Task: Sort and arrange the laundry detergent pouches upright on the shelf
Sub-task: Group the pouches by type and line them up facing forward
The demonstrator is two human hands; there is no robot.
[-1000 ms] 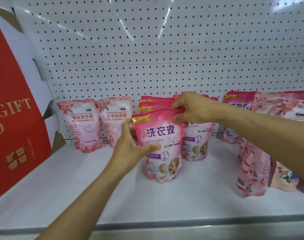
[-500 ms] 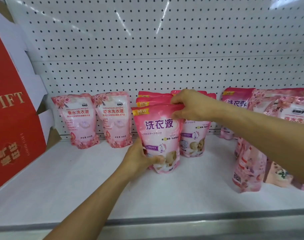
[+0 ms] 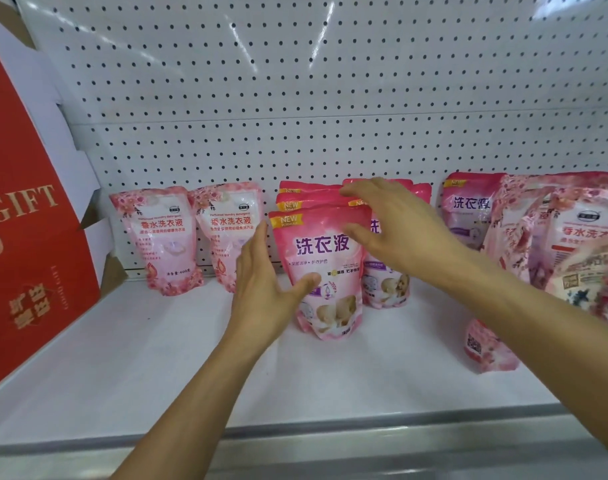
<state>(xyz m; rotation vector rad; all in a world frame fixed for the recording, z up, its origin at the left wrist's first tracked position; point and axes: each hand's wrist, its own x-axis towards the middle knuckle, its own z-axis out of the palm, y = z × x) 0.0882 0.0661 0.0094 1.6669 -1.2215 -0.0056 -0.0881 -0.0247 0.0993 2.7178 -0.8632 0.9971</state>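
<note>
A white perforated back panel (image 3: 330, 81), dotted with rows of small round holes, rises behind a smooth white shelf (image 3: 139, 368) with a grey metal front lip. At the shelf's left edge leans a big red cardboard gift box (image 3: 22, 254) with gold lettering.

Glossy plastic stand-up pouches sit along the back edge. Two pale floral pouches (image 3: 160, 237) stand upright side by side at back left. In the middle, three bright pink pouches form a file one behind another, the front pink pouch (image 3: 325, 265) upright and nearest the shelf's centre; just to the right stand two more, one behind the other. Another pink pouch (image 3: 468, 209) stands further right. At the right edge is a crowded cluster of floral pouches (image 3: 579, 251), count unclear.

The left hand (image 3: 264, 292) is spread, thumb touching the front pouch's left side. The right hand (image 3: 399, 230) hovers over its top corner, fingers extended, gripping nothing.
</note>
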